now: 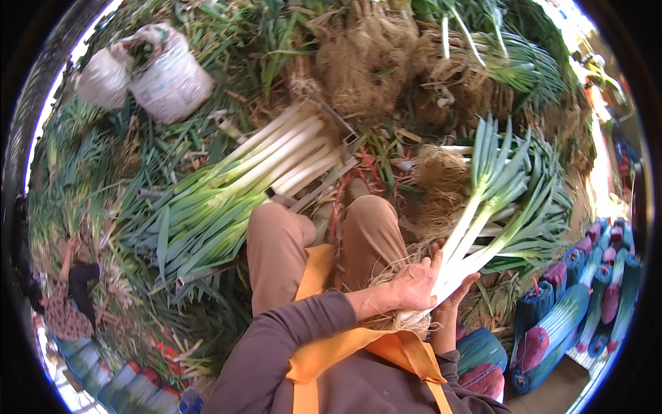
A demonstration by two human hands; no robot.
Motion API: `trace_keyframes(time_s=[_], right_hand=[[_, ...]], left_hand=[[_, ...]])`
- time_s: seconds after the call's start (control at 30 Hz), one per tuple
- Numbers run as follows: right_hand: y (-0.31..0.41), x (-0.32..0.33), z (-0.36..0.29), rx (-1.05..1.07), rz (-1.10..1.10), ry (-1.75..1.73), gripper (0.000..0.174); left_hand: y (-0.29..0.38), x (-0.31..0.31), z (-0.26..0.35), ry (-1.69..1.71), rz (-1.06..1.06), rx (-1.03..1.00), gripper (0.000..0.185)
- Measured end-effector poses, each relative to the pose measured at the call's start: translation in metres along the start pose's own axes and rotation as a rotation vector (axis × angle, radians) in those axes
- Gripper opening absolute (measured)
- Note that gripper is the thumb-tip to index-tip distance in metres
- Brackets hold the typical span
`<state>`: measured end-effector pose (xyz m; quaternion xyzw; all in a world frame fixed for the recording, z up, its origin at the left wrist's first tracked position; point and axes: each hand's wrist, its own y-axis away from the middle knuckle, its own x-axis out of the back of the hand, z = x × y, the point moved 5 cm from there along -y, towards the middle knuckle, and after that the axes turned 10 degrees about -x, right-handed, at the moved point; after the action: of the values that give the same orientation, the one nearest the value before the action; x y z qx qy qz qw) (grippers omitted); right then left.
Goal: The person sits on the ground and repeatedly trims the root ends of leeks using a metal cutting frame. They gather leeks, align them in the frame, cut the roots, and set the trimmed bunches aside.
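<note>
My left hand (416,284) is closed around the white shafts of a small bunch of leeks (460,243), just above its roots. My right hand (456,298) supports the same shafts from the right side, partly hidden behind them. The roots (411,321) hang by my orange apron, and the green leaves point up and to the right. Left of my knees, a larger row of leeks (279,150) lies in a metal frame (323,185), roots toward the upper right. More leeks (543,207) lie on the ground beyond the bunch, with their roots (439,176) toward my knee.
White sacks (170,77) stand at the upper left among loose leaves. Root-covered leek piles (367,62) fill the top. Wrapped leek bundles (558,315) are stacked at the right, others (121,385) at the lower left. Another person (70,305) is at the far left. Red twine (339,202) lies near my feet.
</note>
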<state>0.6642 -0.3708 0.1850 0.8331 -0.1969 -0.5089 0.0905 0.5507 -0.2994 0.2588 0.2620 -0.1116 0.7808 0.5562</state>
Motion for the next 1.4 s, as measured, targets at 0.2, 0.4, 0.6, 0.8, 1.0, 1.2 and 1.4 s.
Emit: trace_keyframes(time_s=[0.2,0.4,0.6,0.8,1.0,1.2,1.4], right_hand=[[0.018,-0.075,0.039,-0.116,-0.059,0.011,0.097],[0.048,-0.192,0.088,-0.386,-0.263,0.032,0.100],[0.067,-0.311,0.143,-0.507,-0.591,0.503,0.096],[0.047,-0.407,0.184,-0.416,-0.775,1.262,0.073],[-0.098,-0.451,0.304,-0.223,-1.300,1.838,0.065],[-0.215,-0.389,0.435,0.122,-1.500,2.474,0.056],[-0.306,-0.300,0.422,0.349,-1.341,2.157,0.040]], left_hand=[[0.098,0.062,0.019,0.057,0.241,-0.142,0.096],[0.220,0.089,0.047,0.007,0.545,-0.114,0.095],[0.309,0.090,0.065,-0.018,1.060,-0.179,0.102],[0.322,0.115,0.039,0.668,1.230,-0.262,0.103],[0.337,0.210,-0.151,1.361,1.476,-0.310,0.054],[0.324,0.196,-0.338,1.702,1.746,-0.187,0.037],[0.251,0.183,-0.405,1.654,1.702,0.017,0.030]])
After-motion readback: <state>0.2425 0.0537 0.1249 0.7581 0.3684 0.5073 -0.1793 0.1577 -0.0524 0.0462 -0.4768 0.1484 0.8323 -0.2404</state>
